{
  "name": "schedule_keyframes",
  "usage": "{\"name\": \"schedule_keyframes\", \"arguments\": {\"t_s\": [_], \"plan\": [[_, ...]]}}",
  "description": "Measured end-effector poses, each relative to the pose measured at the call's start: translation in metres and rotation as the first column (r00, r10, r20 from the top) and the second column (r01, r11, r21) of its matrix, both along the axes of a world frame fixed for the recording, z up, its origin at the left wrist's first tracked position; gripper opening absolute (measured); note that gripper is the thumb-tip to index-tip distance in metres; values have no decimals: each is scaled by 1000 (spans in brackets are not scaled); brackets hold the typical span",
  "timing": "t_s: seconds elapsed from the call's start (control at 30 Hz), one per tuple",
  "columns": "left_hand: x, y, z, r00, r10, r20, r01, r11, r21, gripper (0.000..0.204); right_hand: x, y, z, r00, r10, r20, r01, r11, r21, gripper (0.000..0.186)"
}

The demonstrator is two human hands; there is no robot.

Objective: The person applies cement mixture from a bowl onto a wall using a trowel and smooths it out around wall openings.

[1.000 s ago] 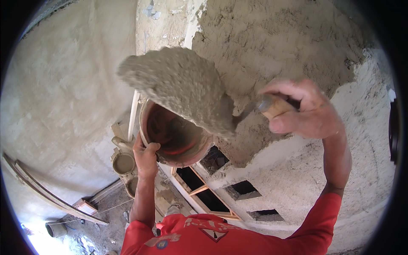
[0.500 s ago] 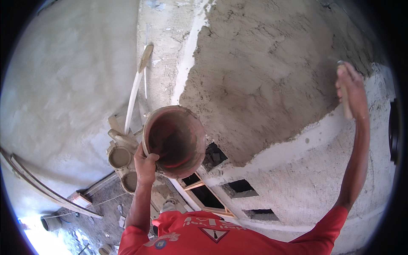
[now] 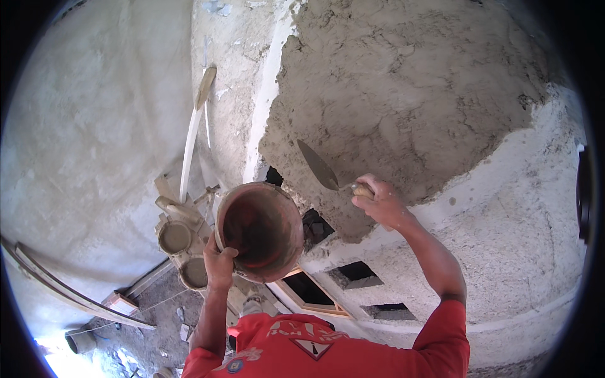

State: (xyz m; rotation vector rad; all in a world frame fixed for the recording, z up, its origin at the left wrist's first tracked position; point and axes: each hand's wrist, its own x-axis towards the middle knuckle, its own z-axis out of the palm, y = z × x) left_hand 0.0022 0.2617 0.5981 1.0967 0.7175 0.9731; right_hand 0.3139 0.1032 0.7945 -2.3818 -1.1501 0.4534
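Note:
My left hand grips the rim of a mortar-stained bucket, its mouth tilted up toward me. Dark reddish walls and a little dark material show inside it; how much it holds I cannot tell. My right hand is wrapped round the wooden handle of a trowel. The pointed blade reaches up and left, above and right of the bucket, in front of the wall. Behind it spreads a wide patch of wet grey-brown plaster, rough and streaked, bordered by paler dry wall.
Several square holes open in the wall below the plaster. Two mortar-filled buckets stand at lower left beside boards. A long wooden straightedge leans in the corner. Curved-looking planks lean at far left, with a pipe-like container on the floor.
My right hand has come down and left from the plaster's right edge, bringing the trowel near the bucket. The bucket has dropped slightly in view.

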Motion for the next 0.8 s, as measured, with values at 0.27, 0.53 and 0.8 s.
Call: {"name": "schedule_keyframes", "arguments": {"t_s": [0.27,0.53,0.8], "plan": [[-14,1,-12,999,16,-49,-16,1000,-1,62,55,8,-1,976,-40,214,28,998,58,48],[-4,4,-18,1000,-3,-4,3,1000,-22,63,40,3,79,942,-117,315,115,993,26,46],[2,-3,-14,1000,-29,11,29,999,-38,58,15,-11,143,921,-259,291,238,965,107,49]]}}
